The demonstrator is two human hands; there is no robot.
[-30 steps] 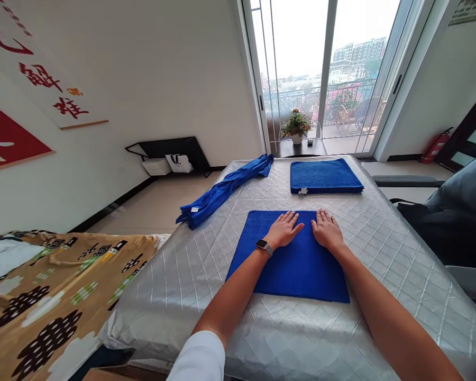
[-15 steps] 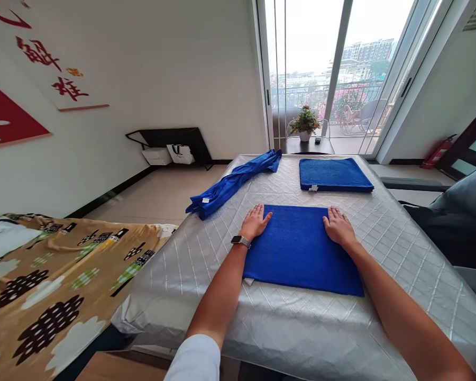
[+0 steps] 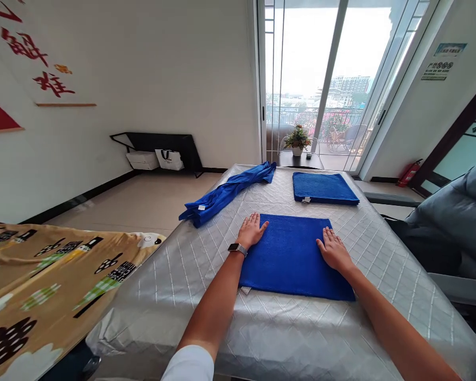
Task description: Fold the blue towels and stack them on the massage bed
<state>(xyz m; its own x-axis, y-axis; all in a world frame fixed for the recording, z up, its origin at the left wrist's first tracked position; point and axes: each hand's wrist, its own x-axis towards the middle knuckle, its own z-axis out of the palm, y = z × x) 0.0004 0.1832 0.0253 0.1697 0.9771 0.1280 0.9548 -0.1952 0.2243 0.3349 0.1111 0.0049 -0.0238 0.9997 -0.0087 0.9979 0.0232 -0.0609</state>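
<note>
A: Where is the blue cloth (image 3: 289, 262) placed?

B: It is laid flat on the quilted silver cover (image 3: 384, 259), with its near edge set towards the cover's front, presumably so that all of it can be easily reached.

A: And how is it held?

B: Nothing is clasped. The left hand (image 3: 250, 233) is laid palm down over the left edge, beside the far corner; the right hand (image 3: 335, 251) is laid likewise over the right edge. By this spacing, it seems, the cloth is steadied at both sides at once.

A: So the grip is wide?

B: Yes, on both hands: fingers are extended, thumbs are turned inward. How hard the cloth is pressed cannot be told.

A: What is set around it?

B: A folded blue stack (image 3: 324, 188) is placed squarely beyond the cloth, apart from it, perhaps so that neither is disturbed. A rumpled blue bundle (image 3: 232, 191) is laid along the cover's left edge.
</note>
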